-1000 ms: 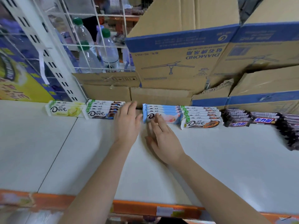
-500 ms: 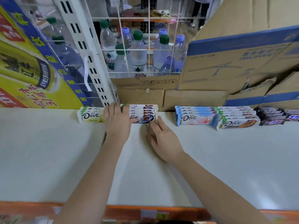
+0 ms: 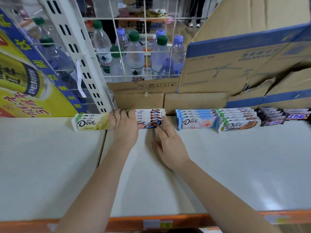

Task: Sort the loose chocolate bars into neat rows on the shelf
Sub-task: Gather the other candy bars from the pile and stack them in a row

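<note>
- I am reaching both bare hands to the far edge of the white shelf [image 3: 235,165], where chocolate bars are lying in a line against cardboard boxes [image 3: 193,101].
- My left hand [image 3: 123,127] is covering the left end of the brown Dove row [image 3: 149,117], with its fingers [image 3: 117,115] curling over the bars. The yellow Dove row [image 3: 90,122] is sitting just left.
- My right hand [image 3: 170,145] is lying flat, fingers [image 3: 165,126] straight and slightly apart, tips touching that row's near right corner.
- Past a gap to the right, the blue Dove row [image 3: 196,119], orange Dove row [image 3: 239,121] and dark bars [image 3: 272,116] are sitting stacked.
- I am judging the sorting nearly done, with this row needing squaring and the gap closing.
</note>
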